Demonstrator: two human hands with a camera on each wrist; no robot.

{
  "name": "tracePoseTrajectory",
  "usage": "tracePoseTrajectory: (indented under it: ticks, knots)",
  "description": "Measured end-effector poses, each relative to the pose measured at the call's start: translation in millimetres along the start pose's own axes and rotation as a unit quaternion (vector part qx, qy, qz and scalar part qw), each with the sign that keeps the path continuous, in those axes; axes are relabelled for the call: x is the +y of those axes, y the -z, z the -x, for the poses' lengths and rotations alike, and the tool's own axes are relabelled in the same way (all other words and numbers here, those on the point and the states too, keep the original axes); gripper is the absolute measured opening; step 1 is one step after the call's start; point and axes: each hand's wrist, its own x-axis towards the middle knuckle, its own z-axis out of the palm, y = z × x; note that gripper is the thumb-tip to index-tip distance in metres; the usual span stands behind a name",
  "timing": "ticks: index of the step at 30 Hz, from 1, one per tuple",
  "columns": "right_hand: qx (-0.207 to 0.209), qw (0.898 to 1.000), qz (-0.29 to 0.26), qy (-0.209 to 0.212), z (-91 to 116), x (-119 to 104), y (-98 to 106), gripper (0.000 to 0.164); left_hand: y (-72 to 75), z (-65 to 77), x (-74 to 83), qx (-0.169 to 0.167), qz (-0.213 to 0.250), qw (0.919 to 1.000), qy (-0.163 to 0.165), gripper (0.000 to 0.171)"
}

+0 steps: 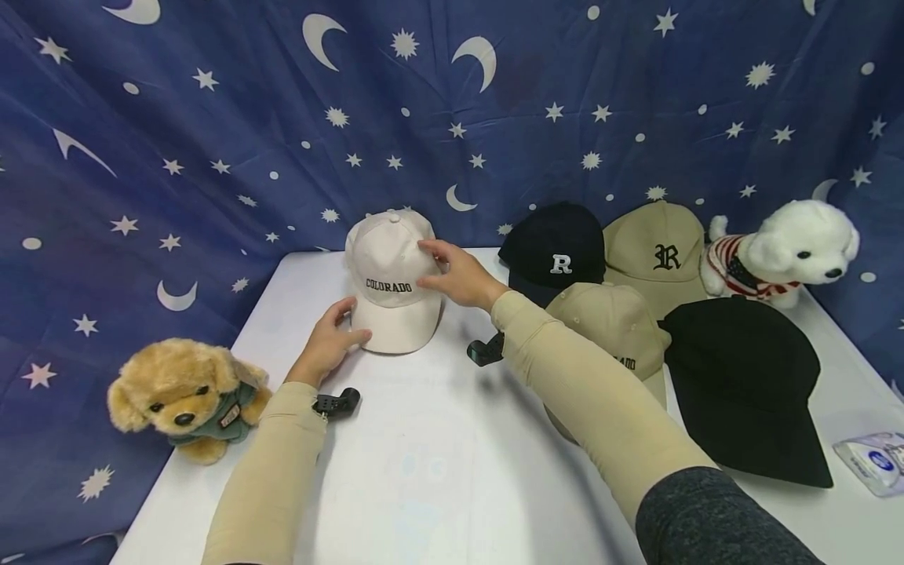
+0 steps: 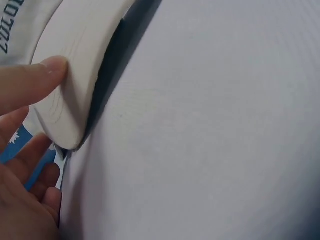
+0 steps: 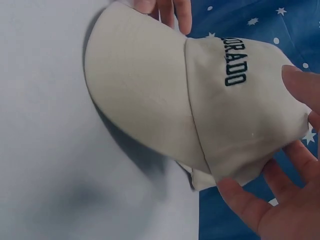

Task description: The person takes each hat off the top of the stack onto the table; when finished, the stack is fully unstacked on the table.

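Note:
A cream baseball cap with dark COLORADO lettering sits at the back of the white table, its brim toward me. My left hand is at the brim's left side. In the left wrist view its thumb overlaps the brim's top, with the other fingers loosely bent beside the edge. On the crown's right side is my right hand, thumb and fingers spread apart. The right wrist view shows its thumb over the crown front and fingertips right at the crown's lower side.
At right lie a navy cap with an R, a khaki cap, a tan cap partly behind my right arm, and a black cap. Plush dogs stand left and right. A plastic packet lies far right. A starry curtain hangs behind.

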Motion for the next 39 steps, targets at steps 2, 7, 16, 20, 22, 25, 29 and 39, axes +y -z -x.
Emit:
tracePoseTrajectory:
  ticks: [2, 7, 16, 20, 22, 25, 29, 39]
  knots:
    - [-0.001, 1.000, -0.007, -0.004, 1, 0, -1, 0.069, -0.4, 0.0, -0.2, 0.011, 0.013, 0.9999, -0.002, 0.075]
    - [0.004, 1.000, 0.000, -0.008, 3, 2, -1, 0.069, -0.3, 1.6, 1.5, 0.025, 0.045, 0.9987, 0.004, 0.067]
    - [0.026, 0.999, 0.031, 0.009, 8, 0, 3, 0.062, 0.0, 9.8, 9.8, -0.005, 0.076, 0.9971, 0.011, 0.064]
    - [0.046, 0.998, 0.033, 0.021, 12, -3, 6, 0.055, 0.4, 13.2, 12.8, -0.026, 0.063, 0.9976, 0.014, 0.066]
    - [0.053, 0.998, 0.025, 0.033, 14, -5, 7, 0.051, 1.0, 15.6, 14.8, -0.038, 0.054, 0.9977, 0.013, 0.067]
    - [0.060, 0.996, 0.018, 0.056, 18, -10, 11, 0.047, 1.3, 20.1, 19.4, -0.053, 0.048, 0.9974, 0.010, 0.068]
    - [0.062, 0.995, 0.029, 0.069, 25, -18, 19, 0.045, 0.0, 26.5, 26.3, -0.063, 0.047, 0.9969, 0.002, 0.070]
    - [0.054, 0.997, 0.008, 0.047, 44, -26, 34, 0.040, -7.4, 39.6, 32.9, -0.065, 0.054, 0.9961, -0.028, 0.067]
